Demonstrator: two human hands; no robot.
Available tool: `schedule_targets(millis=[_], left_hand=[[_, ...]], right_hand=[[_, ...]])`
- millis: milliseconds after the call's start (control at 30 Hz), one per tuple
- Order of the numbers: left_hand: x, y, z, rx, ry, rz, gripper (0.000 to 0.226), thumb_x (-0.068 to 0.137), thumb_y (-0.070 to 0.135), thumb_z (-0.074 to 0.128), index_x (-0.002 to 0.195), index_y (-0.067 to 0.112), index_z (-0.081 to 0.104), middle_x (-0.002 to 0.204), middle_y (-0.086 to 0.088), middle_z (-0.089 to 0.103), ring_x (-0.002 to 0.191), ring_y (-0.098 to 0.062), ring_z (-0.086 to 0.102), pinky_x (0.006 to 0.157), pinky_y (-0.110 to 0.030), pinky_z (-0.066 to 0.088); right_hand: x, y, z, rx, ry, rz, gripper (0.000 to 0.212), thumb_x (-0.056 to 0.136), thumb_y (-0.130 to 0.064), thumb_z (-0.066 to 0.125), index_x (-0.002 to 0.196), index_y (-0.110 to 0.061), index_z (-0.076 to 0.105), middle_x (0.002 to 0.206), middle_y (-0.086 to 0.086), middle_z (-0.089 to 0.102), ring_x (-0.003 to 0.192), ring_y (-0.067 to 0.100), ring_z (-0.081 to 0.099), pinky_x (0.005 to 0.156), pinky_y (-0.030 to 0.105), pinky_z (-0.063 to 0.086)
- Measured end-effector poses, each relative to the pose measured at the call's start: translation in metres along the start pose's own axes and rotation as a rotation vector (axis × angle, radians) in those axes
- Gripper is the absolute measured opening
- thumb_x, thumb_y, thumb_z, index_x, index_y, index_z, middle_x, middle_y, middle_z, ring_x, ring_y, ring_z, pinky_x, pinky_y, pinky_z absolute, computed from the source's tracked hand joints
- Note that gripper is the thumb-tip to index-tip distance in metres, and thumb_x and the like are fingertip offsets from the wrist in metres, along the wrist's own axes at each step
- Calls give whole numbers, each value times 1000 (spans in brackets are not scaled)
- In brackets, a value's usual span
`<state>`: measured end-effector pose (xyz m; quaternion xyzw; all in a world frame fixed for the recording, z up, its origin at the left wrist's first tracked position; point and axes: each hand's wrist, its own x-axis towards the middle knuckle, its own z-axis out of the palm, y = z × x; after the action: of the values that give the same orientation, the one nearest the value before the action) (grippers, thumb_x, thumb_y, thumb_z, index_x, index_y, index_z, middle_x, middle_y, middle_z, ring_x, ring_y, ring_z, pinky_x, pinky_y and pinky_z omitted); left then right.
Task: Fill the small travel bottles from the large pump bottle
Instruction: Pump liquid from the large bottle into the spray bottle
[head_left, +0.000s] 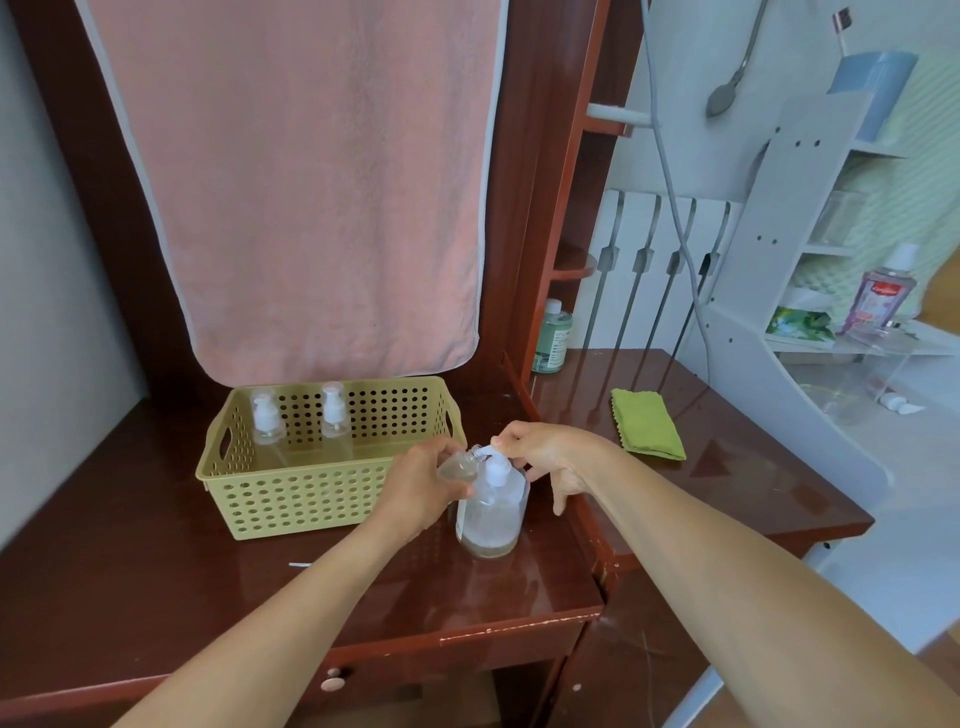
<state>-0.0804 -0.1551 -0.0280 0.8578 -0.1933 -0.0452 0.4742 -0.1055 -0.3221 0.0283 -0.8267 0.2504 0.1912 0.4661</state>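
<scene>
A large clear pump bottle (492, 514) stands on the brown desk (156, 571), with only a little liquid at its bottom. My left hand (421, 483) grips a small clear travel bottle (460, 466), tilted so its open neck meets the pump's nozzle. My right hand (545, 457) rests its fingers on the white pump head (497, 470). Two more small bottles with white pump caps (267, 423) (335, 415) stand upright in the yellow perforated basket (291, 493) to the left.
A pink towel (301, 182) hangs behind the basket. A folded green cloth (647, 423) lies on the desk to the right. A green bottle (553, 338) stands at the back. A white shelf unit (810, 218) with toiletries is at the right.
</scene>
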Motion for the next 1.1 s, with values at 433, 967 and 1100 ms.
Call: schedule_targets(millis=[433,967,1100], left_hand=[[1,-1,1,-5,-6,4,32,72,12,80,98,21,63,97,6,65,92,-13,60,69,-21,45],[0,1,-1,-7,-8,-15,34,72,12,80,101,19,63,100,6,64,95,-13,58,71,-24,43],[0,2,-1,-11,-8,-13,33,72,12,80,98,21,63,100,6,65,96,-14,60,74,-25,45]], right_hand=[[-2,-4,1,35,-32,11,38,100,-31,45,134,-17,45,149,18,32,138,38,30,101,74,25],[-2,-1,0,44,-17,-10,41,99,-33,47,136,-16,44,146,17,36,134,37,36,102,69,30],[-7,-1,-7,82,-42,2,53,96,-35,51,143,-12,38,147,19,36,135,37,36,103,68,27]])
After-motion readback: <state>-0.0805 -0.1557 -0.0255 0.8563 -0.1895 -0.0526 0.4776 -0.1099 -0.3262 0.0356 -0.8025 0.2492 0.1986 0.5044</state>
